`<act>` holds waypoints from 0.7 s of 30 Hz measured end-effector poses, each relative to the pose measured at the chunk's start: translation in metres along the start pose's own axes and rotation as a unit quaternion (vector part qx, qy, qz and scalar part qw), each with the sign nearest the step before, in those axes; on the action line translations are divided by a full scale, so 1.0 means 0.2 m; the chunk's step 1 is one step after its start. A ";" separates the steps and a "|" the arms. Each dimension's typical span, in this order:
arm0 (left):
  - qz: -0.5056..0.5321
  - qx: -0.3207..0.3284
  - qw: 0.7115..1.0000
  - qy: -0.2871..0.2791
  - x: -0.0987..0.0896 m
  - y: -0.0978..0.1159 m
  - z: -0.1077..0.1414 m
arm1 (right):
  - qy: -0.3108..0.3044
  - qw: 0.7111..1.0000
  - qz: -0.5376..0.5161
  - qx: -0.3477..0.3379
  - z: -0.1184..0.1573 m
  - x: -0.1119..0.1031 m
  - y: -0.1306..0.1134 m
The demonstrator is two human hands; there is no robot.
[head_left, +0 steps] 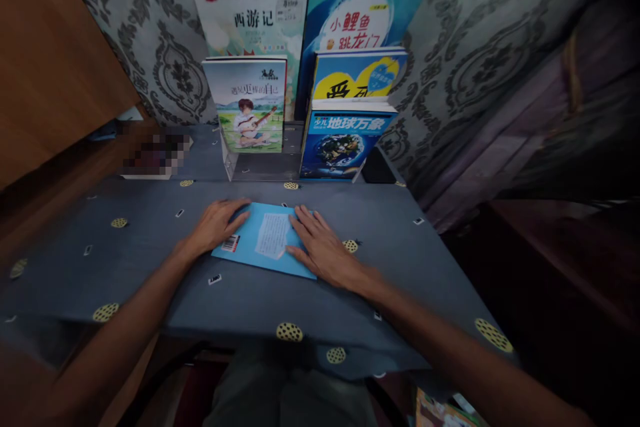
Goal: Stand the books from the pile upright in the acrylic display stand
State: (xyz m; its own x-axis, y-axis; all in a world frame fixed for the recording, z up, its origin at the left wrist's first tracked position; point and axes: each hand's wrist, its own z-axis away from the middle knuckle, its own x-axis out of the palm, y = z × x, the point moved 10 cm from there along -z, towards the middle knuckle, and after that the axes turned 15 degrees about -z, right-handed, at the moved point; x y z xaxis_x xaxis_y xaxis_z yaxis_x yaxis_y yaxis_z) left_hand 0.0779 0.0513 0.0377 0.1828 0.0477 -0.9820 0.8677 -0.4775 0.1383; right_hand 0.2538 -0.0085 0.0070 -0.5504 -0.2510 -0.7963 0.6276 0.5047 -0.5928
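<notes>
Plainly, the blue book [250,265] lay directly between the two hands, flat on the cloth [250,307], its long axis running across from one hand to the other with the right end slanted a little toward the person. Neither hand was apart from it: both touched, and the right hand [323,250] covered more of the cover than the left hand [216,227] did. The right hand rested palm down over the right end, fingers spread and thumb out across the cover. The left hand was loosely unfolded at the left end, its fingers by the far corner and its thumb just over the cover. Neither was closed round the book; whether either pressed down, I could not tell. The barcode [231,243] sat just beside the left hand, and the text panel [273,235] lay between the hands.

Beyond the grip stood the clear stand [265,168], with the guitar book [253,117] ahead of the gap between the hands and the Earth book [343,147] ahead of the right hand. A black slab [378,168] lay farther right; a blurred item [155,155] lay ahead and left of the left hand. Larger books rose behind, before a patterned curtain [183,70].
</notes>
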 end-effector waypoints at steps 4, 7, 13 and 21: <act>-0.037 0.026 0.999 0.002 0.01 0.03 0.01 | -0.009 0.999 0.017 -0.025 0.09 0.02 -0.06; -0.072 0.042 0.996 -0.009 0.02 0.05 0.01 | -0.011 0.998 0.032 -0.045 0.14 0.03 -0.09; -0.130 0.163 0.978 -0.022 0.07 0.24 0.12 | 0.012 0.996 0.052 -0.070 0.19 0.03 -0.10; -0.258 0.246 0.934 0.023 0.14 0.44 0.26 | 0.019 0.997 0.043 -0.068 0.19 0.00 -0.10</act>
State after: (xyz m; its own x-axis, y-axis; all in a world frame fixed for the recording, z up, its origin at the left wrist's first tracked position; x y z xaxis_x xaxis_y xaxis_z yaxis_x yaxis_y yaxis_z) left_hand 0.1361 -0.0354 0.0153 -0.1726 0.4152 -0.8932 0.5305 -0.7249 -0.4395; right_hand 0.2620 -0.0498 0.0143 -0.5203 -0.1727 -0.8364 0.5937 0.6308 -0.4996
